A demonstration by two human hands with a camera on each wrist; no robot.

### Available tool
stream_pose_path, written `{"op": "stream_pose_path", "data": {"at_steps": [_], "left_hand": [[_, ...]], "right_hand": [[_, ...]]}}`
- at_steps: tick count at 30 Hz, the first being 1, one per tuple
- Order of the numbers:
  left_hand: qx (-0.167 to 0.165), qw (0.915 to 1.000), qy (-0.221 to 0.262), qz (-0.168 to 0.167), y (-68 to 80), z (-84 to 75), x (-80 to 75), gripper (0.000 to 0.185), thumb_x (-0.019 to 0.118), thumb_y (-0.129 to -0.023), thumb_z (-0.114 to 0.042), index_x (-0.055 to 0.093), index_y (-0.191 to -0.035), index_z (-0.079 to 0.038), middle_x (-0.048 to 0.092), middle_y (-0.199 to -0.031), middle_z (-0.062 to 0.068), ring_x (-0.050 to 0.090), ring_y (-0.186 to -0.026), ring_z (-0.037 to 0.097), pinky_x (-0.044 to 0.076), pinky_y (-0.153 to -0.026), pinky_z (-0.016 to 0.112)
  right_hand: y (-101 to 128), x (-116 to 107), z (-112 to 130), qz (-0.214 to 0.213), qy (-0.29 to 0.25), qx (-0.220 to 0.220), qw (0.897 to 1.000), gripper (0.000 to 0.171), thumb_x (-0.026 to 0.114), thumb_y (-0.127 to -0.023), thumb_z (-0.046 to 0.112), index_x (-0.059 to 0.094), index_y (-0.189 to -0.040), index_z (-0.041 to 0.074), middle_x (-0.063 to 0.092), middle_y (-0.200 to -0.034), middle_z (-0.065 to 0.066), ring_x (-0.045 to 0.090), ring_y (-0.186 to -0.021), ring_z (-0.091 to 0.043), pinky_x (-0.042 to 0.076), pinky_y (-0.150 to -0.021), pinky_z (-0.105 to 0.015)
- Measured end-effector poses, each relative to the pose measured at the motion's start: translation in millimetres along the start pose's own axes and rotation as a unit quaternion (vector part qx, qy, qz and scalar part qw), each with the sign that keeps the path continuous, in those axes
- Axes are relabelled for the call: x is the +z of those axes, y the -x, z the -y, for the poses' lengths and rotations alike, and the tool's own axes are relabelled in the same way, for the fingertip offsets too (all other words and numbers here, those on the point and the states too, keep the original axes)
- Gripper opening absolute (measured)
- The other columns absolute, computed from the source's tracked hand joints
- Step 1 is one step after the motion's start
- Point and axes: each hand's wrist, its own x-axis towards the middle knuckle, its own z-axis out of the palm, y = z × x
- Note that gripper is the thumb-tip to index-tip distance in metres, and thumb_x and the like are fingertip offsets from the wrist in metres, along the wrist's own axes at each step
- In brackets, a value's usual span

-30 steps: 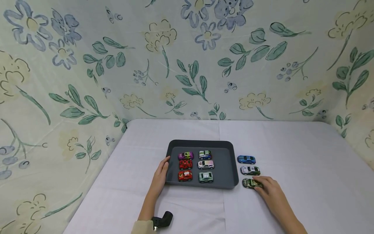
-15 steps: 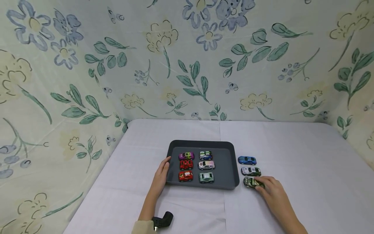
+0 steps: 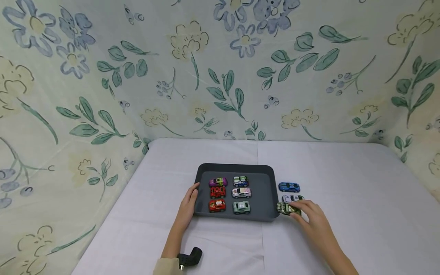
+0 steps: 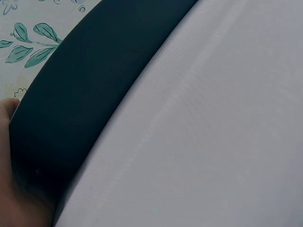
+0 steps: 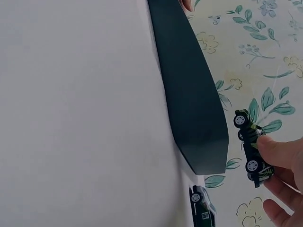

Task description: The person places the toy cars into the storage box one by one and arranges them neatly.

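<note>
My right hand (image 3: pixel 314 221) pinches a green camouflage toy car (image 3: pixel 283 208) between thumb and fingers. The right wrist view shows this toy car (image 5: pixel 247 144) raised above the table, wheels facing the camera, beside the tray's corner. In the head view it overlaps the tray's near right corner and part of a white-and-green toy car (image 3: pixel 292 198). My left hand (image 3: pixel 185 208) grips the left rim of the dark grey tray (image 3: pixel 262 191). In the left wrist view, fingers (image 4: pixel 10 108) lie at the rim of the tray (image 4: pixel 90 61).
Inside the tray stand two columns of toy cars: purple (image 3: pixel 218 182), red (image 3: pixel 218 192) and another red (image 3: pixel 217 206) on the left; white-green-blue (image 3: pixel 240 181), white (image 3: pixel 241 193) and mint (image 3: pixel 241 207) beside them. A blue toy car (image 3: pixel 289 186) sits right of the tray on the white tablecloth (image 3: pixel 343 179).
My right hand has lifted the camouflage toy car off the tablecloth and moved it left and up, to the tray's right edge. The left hand stays at the tray's rim.
</note>
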Motion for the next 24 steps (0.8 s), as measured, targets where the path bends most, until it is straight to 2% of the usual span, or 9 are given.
{"op": "stream_pose_path", "data": {"at_steps": [5,8,17,24], "left_hand": [[0.001,1.0000,0.001,0.000,0.0,-0.5,0.3,0.042,0.033,-0.100,-0.029,0.038,-0.138,-0.012,0.033,-0.146,0.013,0.023,-0.137,0.032,0.018,-0.112,0.052],[0.002,1.0000,0.002,-0.002,0.3,-0.8,0.7,0.042,0.034,-0.099,-0.030,0.039,-0.138,-0.012,0.033,-0.146,0.012,0.024,-0.137,0.032,0.019,-0.112,0.052],[-0.005,1.0000,-0.001,-0.005,-1.8,2.3,1.0,0.043,0.033,-0.100,-0.029,0.039,-0.138,-0.011,0.033,-0.146,0.013,0.024,-0.137,0.032,0.019,-0.112,0.050],[-0.001,1.0000,0.004,-0.005,-1.7,1.7,1.3,0.043,0.033,-0.100,-0.030,0.039,-0.138,-0.011,0.033,-0.146,0.013,0.024,-0.137,0.032,0.019,-0.112,0.051]], "right_hand": [[-13.3,5.3,9.9,-0.007,0.011,-0.061,0.998,0.032,0.076,-0.067,0.008,0.068,-0.098,0.009,0.064,-0.097,-0.003,0.057,-0.091,-0.021,0.043,-0.078,-0.038],[-19.6,9.8,13.4,-0.001,0.017,-0.080,0.997,0.032,0.077,-0.065,0.009,0.068,-0.096,0.008,0.064,-0.096,-0.004,0.058,-0.092,-0.022,0.046,-0.078,-0.040],[-32.3,25.2,19.8,0.071,0.034,-0.055,0.995,0.027,0.075,-0.072,0.014,0.068,-0.098,0.011,0.065,-0.097,-0.003,0.058,-0.095,-0.025,0.047,-0.082,-0.045],[-38.6,34.0,24.4,0.096,0.047,-0.044,0.993,0.024,0.074,-0.073,0.014,0.069,-0.097,0.012,0.065,-0.096,-0.002,0.059,-0.095,-0.026,0.044,-0.085,-0.051]]}}
